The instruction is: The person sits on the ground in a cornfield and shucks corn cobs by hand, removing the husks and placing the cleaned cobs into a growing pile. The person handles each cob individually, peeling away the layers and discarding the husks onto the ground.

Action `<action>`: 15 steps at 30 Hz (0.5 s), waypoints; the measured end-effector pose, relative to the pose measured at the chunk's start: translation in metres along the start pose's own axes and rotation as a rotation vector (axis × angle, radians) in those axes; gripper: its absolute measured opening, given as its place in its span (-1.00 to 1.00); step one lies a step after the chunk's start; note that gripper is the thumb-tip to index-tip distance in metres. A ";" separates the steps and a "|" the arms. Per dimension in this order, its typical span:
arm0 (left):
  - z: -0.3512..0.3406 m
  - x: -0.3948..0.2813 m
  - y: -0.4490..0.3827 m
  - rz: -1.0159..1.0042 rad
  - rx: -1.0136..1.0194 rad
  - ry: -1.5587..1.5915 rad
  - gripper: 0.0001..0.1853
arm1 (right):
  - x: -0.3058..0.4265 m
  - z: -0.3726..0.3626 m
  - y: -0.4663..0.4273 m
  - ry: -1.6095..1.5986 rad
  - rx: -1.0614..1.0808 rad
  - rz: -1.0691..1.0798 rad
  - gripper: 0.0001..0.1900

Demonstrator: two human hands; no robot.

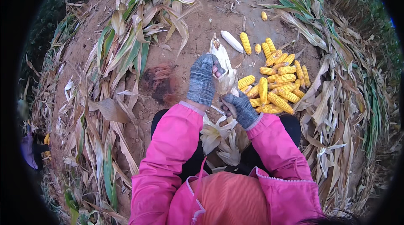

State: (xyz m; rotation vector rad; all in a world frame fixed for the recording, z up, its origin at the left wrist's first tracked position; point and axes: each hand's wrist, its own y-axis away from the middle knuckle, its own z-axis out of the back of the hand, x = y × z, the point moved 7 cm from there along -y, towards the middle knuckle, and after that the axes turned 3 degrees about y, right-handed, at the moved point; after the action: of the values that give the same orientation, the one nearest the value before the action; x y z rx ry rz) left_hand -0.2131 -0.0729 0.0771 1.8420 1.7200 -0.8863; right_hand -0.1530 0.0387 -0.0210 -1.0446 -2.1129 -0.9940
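My left hand [205, 76], in a grey fingerless knit glove, grips an ear of corn in its pale dry husk [224, 62], tip pointing away from me. At the base of that ear, my right hand [238, 106] in a matching glove has its fingers curled on the husk; what exactly they pinch is partly hidden. Right of the ear lies a heap of husked yellow corn cobs [285, 78]. Beyond the hands, a whitish ear [232, 41] rests on the soil beside a single yellow cob [245, 43]. Loose husks [214, 133] lie between my knees.
Dry and green corn stalks and leaves are piled on the left [110, 111] and right [331, 98]. Reddish corn silk [162, 81] lies on the bare soil left of my hands. A small cob [264, 15] sits farther off. Part of a person [30, 150] shows at the far left edge.
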 end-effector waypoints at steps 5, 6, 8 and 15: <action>-0.024 0.014 0.023 0.117 -0.043 -0.345 -0.77 | 0.003 0.033 -0.030 0.057 -0.129 0.149 -0.68; -0.027 0.025 0.033 0.237 -0.180 -0.288 -0.77 | 0.004 0.044 -0.039 0.012 -0.166 0.158 -0.68; -0.036 0.038 0.035 0.135 -0.004 -0.476 -0.76 | -0.006 0.071 -0.061 -0.250 -0.237 0.078 -0.53; -0.009 -0.003 0.006 0.091 0.014 -0.202 -0.63 | 0.016 0.064 -0.047 0.309 -0.243 0.342 -0.66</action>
State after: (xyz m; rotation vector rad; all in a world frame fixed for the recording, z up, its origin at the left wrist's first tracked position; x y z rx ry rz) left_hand -0.2056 -0.0687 0.0848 1.7587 1.4990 -1.0117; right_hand -0.2115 0.0774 -0.0618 -1.2287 -1.5318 -1.1700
